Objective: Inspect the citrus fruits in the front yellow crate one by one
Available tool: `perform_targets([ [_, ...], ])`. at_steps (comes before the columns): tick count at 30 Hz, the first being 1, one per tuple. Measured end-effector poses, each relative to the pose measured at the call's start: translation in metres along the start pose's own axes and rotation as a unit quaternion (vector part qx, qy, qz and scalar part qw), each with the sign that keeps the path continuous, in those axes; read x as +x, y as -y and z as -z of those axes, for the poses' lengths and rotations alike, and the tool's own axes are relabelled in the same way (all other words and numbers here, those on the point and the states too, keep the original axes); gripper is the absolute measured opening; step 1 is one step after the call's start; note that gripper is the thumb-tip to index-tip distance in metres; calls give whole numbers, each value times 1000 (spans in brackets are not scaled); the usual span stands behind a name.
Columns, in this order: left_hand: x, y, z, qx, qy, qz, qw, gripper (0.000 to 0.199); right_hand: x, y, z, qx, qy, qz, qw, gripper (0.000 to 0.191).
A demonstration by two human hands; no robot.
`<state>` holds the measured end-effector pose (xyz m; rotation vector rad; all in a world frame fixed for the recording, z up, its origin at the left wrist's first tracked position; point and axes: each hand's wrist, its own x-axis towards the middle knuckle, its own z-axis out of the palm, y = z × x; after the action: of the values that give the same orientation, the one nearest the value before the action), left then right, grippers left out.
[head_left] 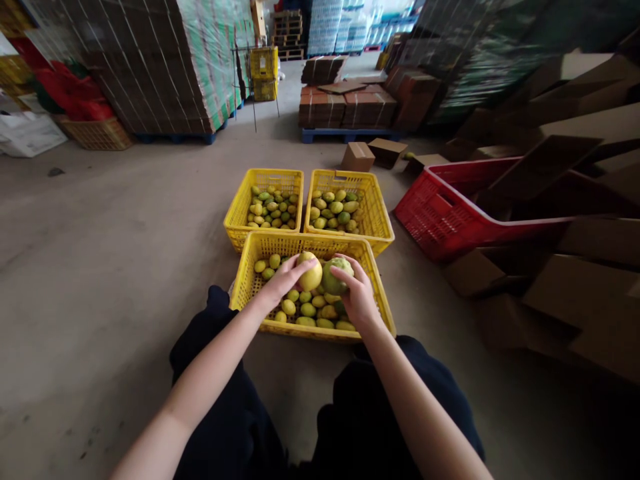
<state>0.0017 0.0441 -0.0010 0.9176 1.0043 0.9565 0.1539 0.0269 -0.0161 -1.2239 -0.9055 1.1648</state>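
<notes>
My left hand (286, 280) is closed round a yellow fruit (310, 272), and my right hand (359, 293) grips a green, bumpy fruit (336, 276) beside it. Both are held up over the near yellow crate (313, 332), where several yellow and green fruits (307, 309) lie at the bottom. Behind it stand two more yellow crates side by side, the back left crate (235, 223) and the back right crate (383, 220). Each of these holds a layer of yellow-green fruits.
A red crate (425, 213) with cardboard stands at the right, among loose cardboard boxes (580, 287). Small boxes (358, 157) lie behind the yellow crates, before a blue pallet (350, 135) of flat cardboard. Wrapped stacks (145, 67) rise at the back left. My knees flank the near crate.
</notes>
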Motion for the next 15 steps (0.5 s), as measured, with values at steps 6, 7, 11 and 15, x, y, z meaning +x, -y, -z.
perform_targets([
  [6,6,8,-4,-359,4,154,920,34,3,0,-6,50,-7,-24,998,26],
  [7,6,10,-6,-402,-6,157,902,31,4,0,-7,44,-10,-11,999,28],
  [11,1,16,-15,-459,14,137,878,28,4,0,-8,-74,-61,105,990,33],
  [15,-5,20,-25,-449,38,182,874,26,-2,1,-9,-255,-62,249,932,31],
])
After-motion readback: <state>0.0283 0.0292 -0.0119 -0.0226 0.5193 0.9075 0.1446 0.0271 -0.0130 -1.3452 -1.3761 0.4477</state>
